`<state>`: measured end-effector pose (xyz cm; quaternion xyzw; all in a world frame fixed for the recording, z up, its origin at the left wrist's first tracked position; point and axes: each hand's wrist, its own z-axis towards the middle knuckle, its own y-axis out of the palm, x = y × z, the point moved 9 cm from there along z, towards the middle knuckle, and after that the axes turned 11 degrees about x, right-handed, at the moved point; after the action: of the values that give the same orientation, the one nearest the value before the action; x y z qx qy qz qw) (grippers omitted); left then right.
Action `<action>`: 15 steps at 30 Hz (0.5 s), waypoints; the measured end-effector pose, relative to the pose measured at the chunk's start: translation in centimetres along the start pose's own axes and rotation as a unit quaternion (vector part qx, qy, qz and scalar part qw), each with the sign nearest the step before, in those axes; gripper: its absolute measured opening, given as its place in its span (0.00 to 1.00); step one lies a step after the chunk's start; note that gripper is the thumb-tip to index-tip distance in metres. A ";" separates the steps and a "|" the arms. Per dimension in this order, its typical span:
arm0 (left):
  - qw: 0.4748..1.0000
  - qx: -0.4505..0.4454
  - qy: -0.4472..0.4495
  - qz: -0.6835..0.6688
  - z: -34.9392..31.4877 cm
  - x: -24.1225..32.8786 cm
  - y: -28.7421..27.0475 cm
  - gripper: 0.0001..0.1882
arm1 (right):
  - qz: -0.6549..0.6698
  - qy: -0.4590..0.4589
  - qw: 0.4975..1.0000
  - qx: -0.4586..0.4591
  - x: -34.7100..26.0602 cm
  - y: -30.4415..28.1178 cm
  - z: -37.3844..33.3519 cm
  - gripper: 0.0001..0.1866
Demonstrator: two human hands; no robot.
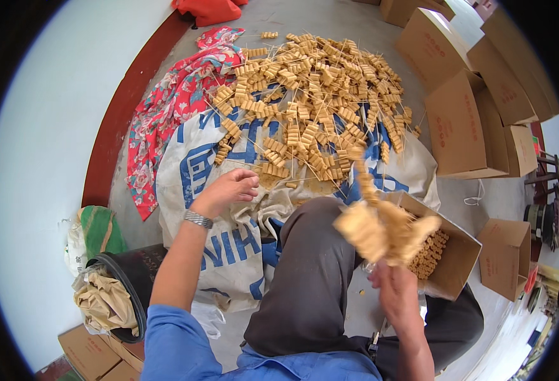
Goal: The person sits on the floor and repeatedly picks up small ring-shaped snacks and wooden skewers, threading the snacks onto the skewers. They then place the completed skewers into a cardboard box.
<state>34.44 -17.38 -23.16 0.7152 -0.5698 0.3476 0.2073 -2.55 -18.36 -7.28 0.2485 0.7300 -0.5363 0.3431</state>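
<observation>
From the wearer's head, one wide view looks down and forward, close over the near edge of the white sheet point(229, 232); its far edge is hard to place.

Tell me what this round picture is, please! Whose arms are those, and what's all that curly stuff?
There's no robot here, just a person wearing a camera on their head. It looks down, so you see their own arms and knees; its wide lens bends straight edges.

On the floor lies a white-and-blue sheet, with a big heap of tan, ridged pieces on sticks. The left hand is over the sheet and looks empty. The right hand holds a bunch of similar tan pieces, too blurry to count. Close by is an open cardboard box with more tan pieces inside.
</observation>
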 end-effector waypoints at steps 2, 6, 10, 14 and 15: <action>1.000 0.028 -0.001 -0.007 2.6 -1.8 0.3 0.19 | 0.141 0.125 0.982 0.001 2.5 -0.5 -0.3 0.14; 0.998 0.061 0.007 0.022 8.9 -4.1 2.7 0.18 | 0.224 0.208 0.952 -0.034 4.6 -0.8 -1.1 0.18; 0.958 0.216 0.110 0.154 13.8 -2.4 4.2 0.22 | 0.227 0.266 0.931 -0.101 6.1 1.3 -2.1 0.20; 0.686 0.311 0.519 0.405 10.9 8.6 11.7 0.19 | 0.236 0.312 0.913 -0.114 8.1 2.0 -2.8 0.21; 0.590 0.291 0.593 0.464 9.3 10.3 13.8 0.18 | 0.252 0.315 0.907 -0.117 8.1 2.2 -2.6 0.21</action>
<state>24.76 -34.43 -23.23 0.0115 -0.4441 0.8913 0.0904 -6.73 -15.25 -14.34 0.5384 0.7707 -0.2361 0.2458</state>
